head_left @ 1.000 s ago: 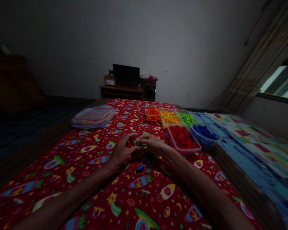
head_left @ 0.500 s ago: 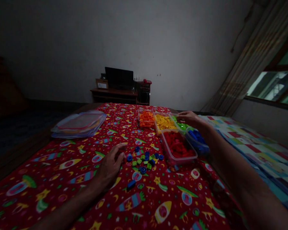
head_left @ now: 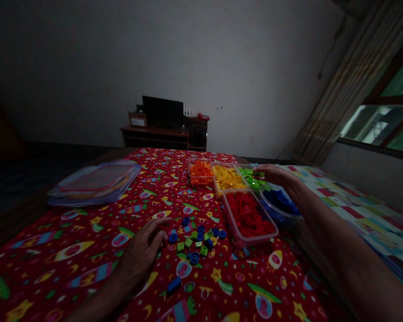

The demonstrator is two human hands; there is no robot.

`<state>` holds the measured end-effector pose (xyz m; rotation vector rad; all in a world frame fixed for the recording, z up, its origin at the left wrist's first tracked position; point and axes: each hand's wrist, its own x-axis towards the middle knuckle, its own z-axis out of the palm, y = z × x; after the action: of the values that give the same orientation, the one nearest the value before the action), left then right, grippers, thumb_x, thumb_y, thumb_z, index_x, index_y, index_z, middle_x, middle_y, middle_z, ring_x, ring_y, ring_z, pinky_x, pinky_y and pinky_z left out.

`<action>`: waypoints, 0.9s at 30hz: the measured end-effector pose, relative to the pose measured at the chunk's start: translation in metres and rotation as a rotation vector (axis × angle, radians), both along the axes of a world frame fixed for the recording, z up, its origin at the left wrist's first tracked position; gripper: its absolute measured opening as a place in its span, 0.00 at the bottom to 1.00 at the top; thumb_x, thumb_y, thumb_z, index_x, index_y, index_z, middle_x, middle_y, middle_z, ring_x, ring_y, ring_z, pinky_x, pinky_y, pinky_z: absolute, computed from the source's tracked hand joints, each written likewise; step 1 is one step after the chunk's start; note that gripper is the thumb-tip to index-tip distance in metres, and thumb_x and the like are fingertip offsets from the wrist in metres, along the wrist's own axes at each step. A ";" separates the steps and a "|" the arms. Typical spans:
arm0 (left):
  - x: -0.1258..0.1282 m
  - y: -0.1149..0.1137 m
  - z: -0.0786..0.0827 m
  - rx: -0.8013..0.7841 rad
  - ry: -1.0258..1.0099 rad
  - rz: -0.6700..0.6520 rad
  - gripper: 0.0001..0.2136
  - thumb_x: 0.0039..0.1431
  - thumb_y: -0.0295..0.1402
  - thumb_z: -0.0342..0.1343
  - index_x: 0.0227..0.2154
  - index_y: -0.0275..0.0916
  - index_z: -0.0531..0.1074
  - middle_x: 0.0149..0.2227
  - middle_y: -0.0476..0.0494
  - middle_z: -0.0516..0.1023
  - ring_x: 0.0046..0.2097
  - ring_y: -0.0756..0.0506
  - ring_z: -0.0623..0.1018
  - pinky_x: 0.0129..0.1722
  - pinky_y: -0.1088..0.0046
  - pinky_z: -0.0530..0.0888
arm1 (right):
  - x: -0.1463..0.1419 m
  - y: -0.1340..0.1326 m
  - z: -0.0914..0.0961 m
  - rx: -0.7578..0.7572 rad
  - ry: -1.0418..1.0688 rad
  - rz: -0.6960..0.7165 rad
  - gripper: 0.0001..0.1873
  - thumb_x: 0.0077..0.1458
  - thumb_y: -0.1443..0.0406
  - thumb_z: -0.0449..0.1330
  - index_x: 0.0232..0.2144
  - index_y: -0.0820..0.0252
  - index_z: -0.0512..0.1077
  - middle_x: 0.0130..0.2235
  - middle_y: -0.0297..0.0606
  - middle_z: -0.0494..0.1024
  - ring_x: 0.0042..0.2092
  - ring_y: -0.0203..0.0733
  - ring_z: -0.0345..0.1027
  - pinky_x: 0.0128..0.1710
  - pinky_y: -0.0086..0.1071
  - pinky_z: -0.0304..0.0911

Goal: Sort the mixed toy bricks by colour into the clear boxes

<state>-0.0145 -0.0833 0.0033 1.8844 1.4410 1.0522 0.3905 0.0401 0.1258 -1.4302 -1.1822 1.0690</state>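
My left hand (head_left: 146, 243) lies on the red patterned cloth (head_left: 97, 250), fingers apart and holding nothing. Just right of its fingertips is a loose cluster of small green building bricks (head_left: 188, 242) and round blue pieces (head_left: 194, 258). A longer blue brick (head_left: 173, 285) sits nearer to me. Over the far right container of green bricks (head_left: 246, 173), my right hand (head_left: 274, 173) has thumb and fingers pinched together, with a bit of green showing between them. That looks like a green building brick, though its shape is hard to make out.
Beside the green container stand clear boxes of orange bricks (head_left: 201, 172), yellow bricks (head_left: 227, 177), red bricks (head_left: 246, 214) and blue bricks (head_left: 279, 202). Stacked plastic lids (head_left: 96, 182) lie at the left. Farther off are a desk (head_left: 154, 130) and monitor (head_left: 163, 112).
My view has shifted slightly, so the near things appear lower. My right hand has stayed at the green container, and green now shows between its fingers. My left hand still rests on the cloth.
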 end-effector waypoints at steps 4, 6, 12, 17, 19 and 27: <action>-0.001 0.000 -0.001 -0.001 0.027 -0.004 0.17 0.58 0.43 0.44 0.45 0.40 0.68 0.29 0.46 0.78 0.30 0.44 0.77 0.31 0.69 0.73 | 0.014 0.011 0.001 -0.022 -0.265 -0.044 0.07 0.40 0.68 0.68 0.22 0.65 0.73 0.27 0.37 0.74 0.33 0.37 0.70 0.38 0.31 0.70; -0.002 0.000 -0.001 0.002 0.033 -0.003 0.17 0.59 0.43 0.44 0.45 0.40 0.68 0.29 0.46 0.78 0.30 0.44 0.77 0.31 0.69 0.73 | 0.017 0.014 0.007 -0.061 -0.332 -0.077 0.13 0.39 0.65 0.70 0.29 0.66 0.75 0.29 0.40 0.76 0.34 0.40 0.71 0.35 0.34 0.70; 0.000 -0.001 0.003 0.055 0.064 -0.004 0.17 0.60 0.43 0.44 0.46 0.40 0.69 0.29 0.47 0.78 0.31 0.44 0.78 0.33 0.69 0.74 | -0.002 0.014 0.029 0.000 -0.467 -0.197 0.16 0.53 0.64 0.63 0.42 0.69 0.73 0.31 0.45 0.78 0.32 0.38 0.72 0.34 0.33 0.69; 0.003 -0.010 0.009 0.203 0.126 -0.046 0.15 0.62 0.42 0.44 0.43 0.42 0.71 0.41 0.43 0.78 0.41 0.44 0.78 0.41 0.68 0.75 | -0.039 -0.004 0.035 0.116 -0.286 -0.028 0.08 0.55 0.68 0.60 0.36 0.69 0.74 0.27 0.41 0.78 0.30 0.35 0.73 0.34 0.30 0.69; 0.004 -0.014 0.010 0.286 0.143 -0.136 0.14 0.63 0.40 0.45 0.44 0.42 0.71 0.45 0.43 0.76 0.46 0.44 0.76 0.45 0.69 0.74 | -0.061 -0.019 0.033 0.167 -0.235 0.088 0.07 0.56 0.68 0.59 0.35 0.68 0.74 0.29 0.42 0.79 0.31 0.34 0.73 0.35 0.30 0.70; 0.017 -0.049 0.031 0.433 0.471 -0.858 0.21 0.59 0.38 0.54 0.56 0.48 0.64 0.60 0.45 0.65 0.63 0.38 0.59 0.61 0.56 0.61 | -0.148 -0.095 -0.015 0.320 -0.513 0.619 0.13 0.56 0.64 0.55 0.37 0.66 0.76 0.31 0.39 0.79 0.32 0.35 0.72 0.34 0.28 0.66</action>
<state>0.0023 -0.1323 0.0339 2.8029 0.4486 0.5209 0.2426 -0.0551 0.1104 -1.1328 -2.1582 0.8623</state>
